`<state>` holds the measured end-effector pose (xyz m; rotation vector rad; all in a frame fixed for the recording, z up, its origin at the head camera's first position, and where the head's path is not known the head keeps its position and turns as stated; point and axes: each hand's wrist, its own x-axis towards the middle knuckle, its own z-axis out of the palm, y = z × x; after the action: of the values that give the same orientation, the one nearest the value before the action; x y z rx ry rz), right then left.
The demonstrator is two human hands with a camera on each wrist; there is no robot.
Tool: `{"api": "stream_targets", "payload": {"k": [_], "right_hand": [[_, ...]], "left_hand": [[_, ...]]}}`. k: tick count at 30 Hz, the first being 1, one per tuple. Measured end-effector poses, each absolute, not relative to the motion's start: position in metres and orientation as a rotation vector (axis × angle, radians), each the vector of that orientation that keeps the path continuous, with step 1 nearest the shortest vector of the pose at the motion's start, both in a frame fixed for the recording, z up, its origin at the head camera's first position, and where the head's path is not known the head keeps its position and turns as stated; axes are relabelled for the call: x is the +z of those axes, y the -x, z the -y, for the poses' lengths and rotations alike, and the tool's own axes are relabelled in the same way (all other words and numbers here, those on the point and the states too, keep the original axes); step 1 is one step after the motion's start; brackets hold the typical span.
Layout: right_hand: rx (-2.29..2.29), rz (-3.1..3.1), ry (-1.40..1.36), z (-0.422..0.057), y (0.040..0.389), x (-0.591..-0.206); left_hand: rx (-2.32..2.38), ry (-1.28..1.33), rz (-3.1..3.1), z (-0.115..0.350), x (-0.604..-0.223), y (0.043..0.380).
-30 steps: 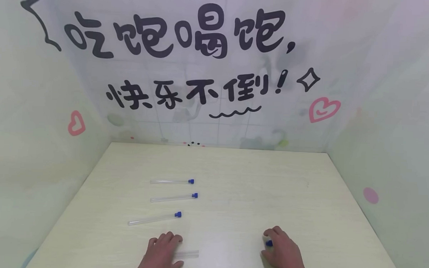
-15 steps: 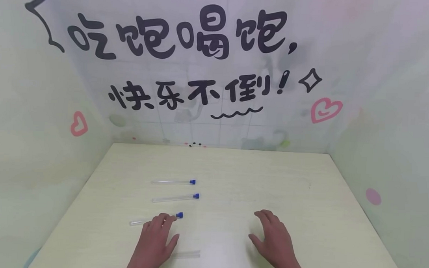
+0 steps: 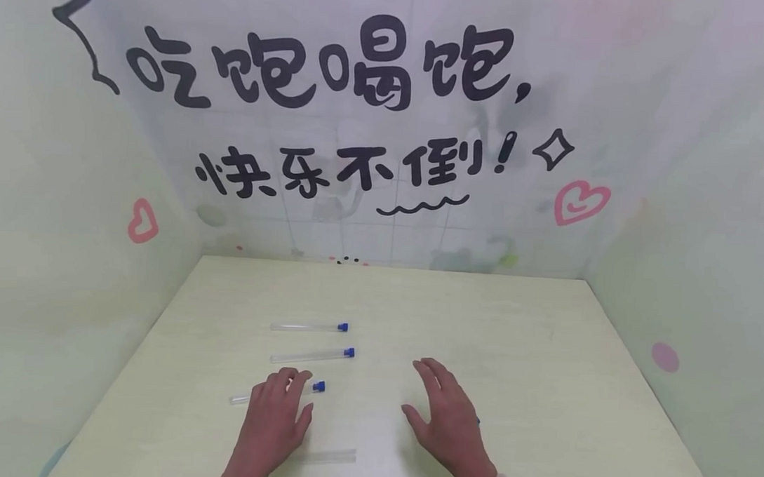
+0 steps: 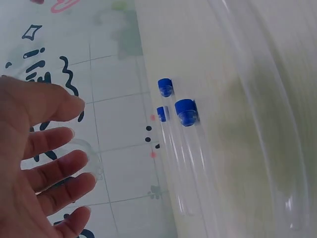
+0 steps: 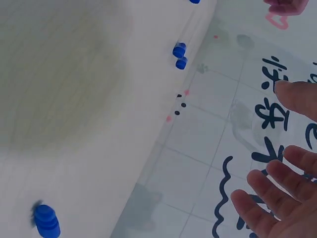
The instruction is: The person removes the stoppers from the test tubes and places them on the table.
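My left hand hovers over the table with its fingers loosely spread, partly covering a clear tube with a blue cap. Beyond it lie two more capped tubes, the farther and the nearer. An uncapped clear tube lies to the right of my left wrist, its left end hidden in the head view; it looms large in the left wrist view. My right hand is raised with fingers apart, holding nothing. A loose blue cap sits on the table, mostly hidden behind that hand in the head view.
The pale wooden table meets printed fabric walls at the back and both sides. Black lettering and pink hearts decorate the fabric.
My left hand has moved forward from the uncapped tube to over the nearest capped tube. The right hand has left the loose cap and moved left and forward, its fingers opening out.
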<state>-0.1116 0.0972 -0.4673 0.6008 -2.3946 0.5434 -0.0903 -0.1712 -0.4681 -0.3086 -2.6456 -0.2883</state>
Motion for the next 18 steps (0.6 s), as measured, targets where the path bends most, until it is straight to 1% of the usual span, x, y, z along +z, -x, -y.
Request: {"api": "stream_targets", "payload": {"k": [6, 12, 18], "right_hand": [[0.589, 2.485, -0.639, -0.078, 0.119, -0.473], [0.635, 2.627, -0.663, -0.065, 0.124, -0.480], [0.596, 2.649, -0.714, -0.053, 0.126, -0.494]], "left_hand": [[-0.259, 0.246, 2.810, 0.183, -0.471, 0.099], [-0.254, 0.213, 2.950, 0.206, -0.482, 0.112], [-0.417, 0.162, 3.089, 0.222, -0.490, 0.121]]}}
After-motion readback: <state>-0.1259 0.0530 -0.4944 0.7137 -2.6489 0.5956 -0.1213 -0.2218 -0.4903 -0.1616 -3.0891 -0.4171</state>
